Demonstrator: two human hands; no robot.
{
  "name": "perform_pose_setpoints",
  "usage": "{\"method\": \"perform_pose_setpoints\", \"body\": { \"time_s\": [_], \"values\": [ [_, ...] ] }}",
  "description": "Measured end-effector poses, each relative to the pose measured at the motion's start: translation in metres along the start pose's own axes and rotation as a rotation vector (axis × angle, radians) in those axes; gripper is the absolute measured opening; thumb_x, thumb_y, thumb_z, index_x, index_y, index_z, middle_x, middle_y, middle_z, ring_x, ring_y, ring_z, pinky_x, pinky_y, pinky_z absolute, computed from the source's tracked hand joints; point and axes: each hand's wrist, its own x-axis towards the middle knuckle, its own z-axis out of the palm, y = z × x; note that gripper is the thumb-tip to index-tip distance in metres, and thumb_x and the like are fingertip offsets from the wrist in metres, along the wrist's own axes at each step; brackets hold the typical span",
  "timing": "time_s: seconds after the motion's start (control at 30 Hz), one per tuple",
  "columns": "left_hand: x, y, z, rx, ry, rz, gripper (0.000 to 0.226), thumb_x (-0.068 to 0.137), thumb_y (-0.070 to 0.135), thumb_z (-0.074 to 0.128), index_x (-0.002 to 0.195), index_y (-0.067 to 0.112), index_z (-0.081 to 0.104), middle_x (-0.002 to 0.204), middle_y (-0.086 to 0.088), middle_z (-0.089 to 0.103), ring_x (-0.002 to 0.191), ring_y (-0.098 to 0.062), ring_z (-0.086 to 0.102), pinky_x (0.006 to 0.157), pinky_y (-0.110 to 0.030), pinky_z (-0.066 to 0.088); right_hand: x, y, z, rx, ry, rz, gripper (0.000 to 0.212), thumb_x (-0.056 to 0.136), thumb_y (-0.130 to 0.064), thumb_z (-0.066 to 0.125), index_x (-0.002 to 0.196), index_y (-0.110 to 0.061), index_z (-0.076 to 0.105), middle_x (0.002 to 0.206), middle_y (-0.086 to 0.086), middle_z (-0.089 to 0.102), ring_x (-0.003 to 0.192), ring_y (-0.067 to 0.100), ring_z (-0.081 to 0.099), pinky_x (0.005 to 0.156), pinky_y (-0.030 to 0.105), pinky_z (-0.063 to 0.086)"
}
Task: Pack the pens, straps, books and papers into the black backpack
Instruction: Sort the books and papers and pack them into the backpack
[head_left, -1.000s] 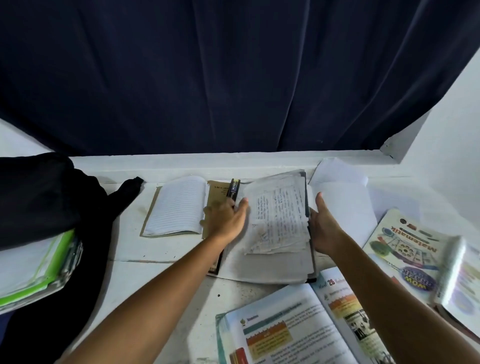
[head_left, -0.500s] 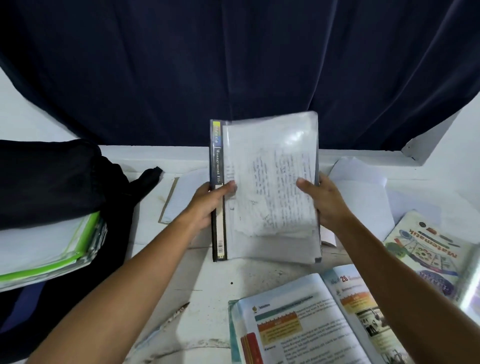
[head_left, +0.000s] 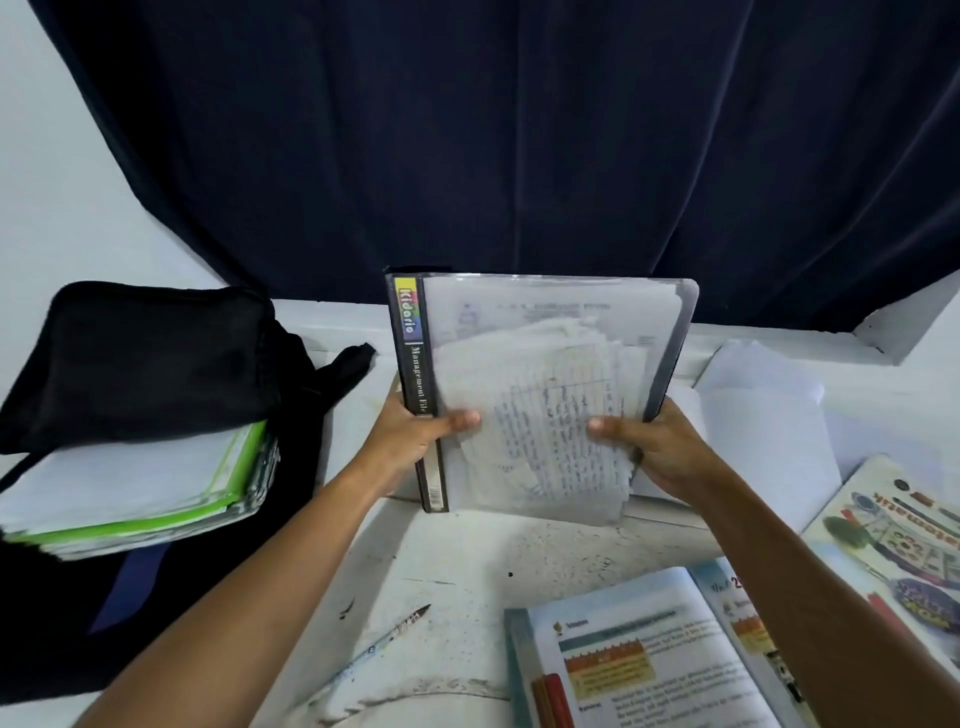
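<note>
A clear file folder (head_left: 535, 332) with a black spine and handwritten papers inside stands upright on the white table. My left hand (head_left: 415, 436) grips its spine edge, thumb on the front. My right hand (head_left: 649, 447) grips the right edge, thumb pressing the papers. The black backpack (head_left: 140, 353) lies open at the left, with a stack of papers and a green folder (head_left: 130, 488) inside. A pen (head_left: 384, 639) lies on the table near my left forearm. An open textbook (head_left: 649, 654) lies at the front right.
A colourful maths book (head_left: 898, 525) lies at the right edge. Loose white sheets (head_left: 769, 415) lie behind my right hand. A dark curtain (head_left: 519, 130) hangs behind the table. The white table (head_left: 493, 551) shows bare in the middle.
The folder was lifted off the table from lying flat and stood upright. Since half a second ago both hands have held it in much the same upright pose.
</note>
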Motion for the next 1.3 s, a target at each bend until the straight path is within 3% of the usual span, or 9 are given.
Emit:
{"method": "perform_pose_setpoints", "body": {
  "time_s": [0.13, 0.27, 0.57, 0.7, 0.77, 0.87, 1.0, 1.13, 1.3],
  "values": [
    [0.003, 0.005, 0.002, 0.029, -0.013, -0.013, 0.071, 0.055, 0.017, 0.088, 0.119, 0.002, 0.062, 0.103, 0.001, 0.075, 0.102, -0.016, 0.07, 0.081, -0.024, 0.057, -0.001, -0.004, 0.003, -0.117, 0.011, 0.025, 0.037, 0.073, -0.014, 0.075, 0.109, -0.013, 0.068, 0.108, 0.008, 0.074, 0.102, 0.027, 0.07, 0.083, 0.044, 0.058],
    [0.006, 0.011, 0.006, 0.069, 0.011, -0.067, 0.043, 0.068, 0.011, 0.084, 0.108, 0.007, 0.069, 0.094, 0.005, 0.076, 0.092, -0.011, 0.072, 0.078, -0.023, 0.058, 0.001, -0.005, 0.008, -0.136, 0.08, 0.046, 0.036, 0.077, -0.011, 0.075, 0.113, -0.008, 0.067, 0.105, 0.005, 0.075, 0.097, 0.023, 0.072, 0.079, 0.036, 0.06],
    [0.001, 0.037, 0.006, 0.052, 0.001, -0.189, 0.02, 0.078, 0.012, 0.08, 0.095, 0.012, 0.069, 0.093, -0.001, 0.075, 0.079, -0.009, 0.073, 0.066, -0.019, 0.056, 0.007, -0.02, 0.014, 0.025, 0.17, 0.198, 0.025, 0.079, -0.001, 0.073, 0.103, -0.007, 0.069, 0.093, 0.006, 0.076, 0.085, 0.022, 0.074, 0.069, 0.035, 0.061],
    [-0.004, 0.055, -0.005, 0.326, 0.19, -0.147, 0.055, 0.076, 0.064, 0.069, 0.087, 0.01, 0.061, 0.085, 0.001, 0.064, 0.08, -0.015, 0.063, 0.074, -0.025, 0.045, 0.01, -0.025, 0.018, 0.217, 0.234, 0.268, 0.036, 0.075, -0.004, 0.075, 0.11, -0.001, 0.069, 0.105, 0.016, 0.073, 0.097, 0.031, 0.07, 0.08, 0.046, 0.058],
    [-0.012, 0.052, -0.013, 0.387, 0.412, -0.02, 0.052, 0.083, 0.062, 0.062, 0.101, 0.014, 0.06, 0.095, 0.004, 0.062, 0.096, -0.019, 0.06, 0.081, -0.027, 0.043, 0.01, -0.023, 0.023, 0.332, 0.314, 0.296, 0.036, 0.076, -0.005, 0.076, 0.111, -0.003, 0.069, 0.105, 0.015, 0.073, 0.097, 0.03, 0.07, 0.078, 0.045, 0.058],
    [-0.035, 0.039, -0.02, -0.006, 0.607, -0.053, 0.073, 0.088, 0.052, 0.063, 0.146, 0.017, 0.034, 0.132, -0.002, 0.051, 0.121, -0.022, 0.052, 0.103, -0.038, 0.044, 0.012, -0.016, 0.039, 0.486, 0.423, 0.299, 0.038, 0.076, -0.007, 0.078, 0.112, -0.003, 0.067, 0.107, 0.014, 0.073, 0.095, 0.028, 0.071, 0.072, 0.043, 0.058],
    [-0.067, 0.024, -0.01, -0.424, 0.253, -0.31, 0.039, 0.088, 0.048, 0.062, 0.109, 0.015, 0.063, 0.091, -0.004, 0.07, 0.074, -0.017, 0.07, 0.065, -0.035, 0.059, 0.012, -0.006, 0.078, 0.635, 0.475, 0.288, 0.025, 0.081, -0.005, 0.074, 0.105, -0.002, 0.068, 0.106, 0.014, 0.073, 0.089, 0.027, 0.071, 0.072, 0.045, 0.057],
    [-0.076, 0.012, -0.023, -0.441, 0.206, -0.129, 0.067, 0.076, 0.016, 0.079, 0.136, 0.008, 0.05, 0.128, -0.014, 0.064, 0.116, -0.033, 0.063, 0.095, -0.05, 0.052, 0.011, 0.0, 0.129, 0.667, 0.417, 0.282, 0.037, 0.08, -0.007, 0.075, 0.115, -0.003, 0.066, 0.11, 0.013, 0.072, 0.093, 0.026, 0.072, 0.09, 0.051, 0.054],
    [-0.091, 0.043, -0.087, -0.338, 0.258, 0.01, 0.062, 0.066, -0.001, 0.072, 0.126, 0.003, 0.057, 0.118, -0.016, 0.068, 0.103, -0.033, 0.067, 0.083, -0.044, 0.057, 0.004, -0.013, 0.16, 0.699, 0.092, 0.193, 0.058, 0.081, -0.016, 0.065, 0.137, -0.014, 0.05, 0.129, 0.012, 0.064, 0.121, 0.033, 0.058, 0.089, 0.052, 0.054]
  ]
}}
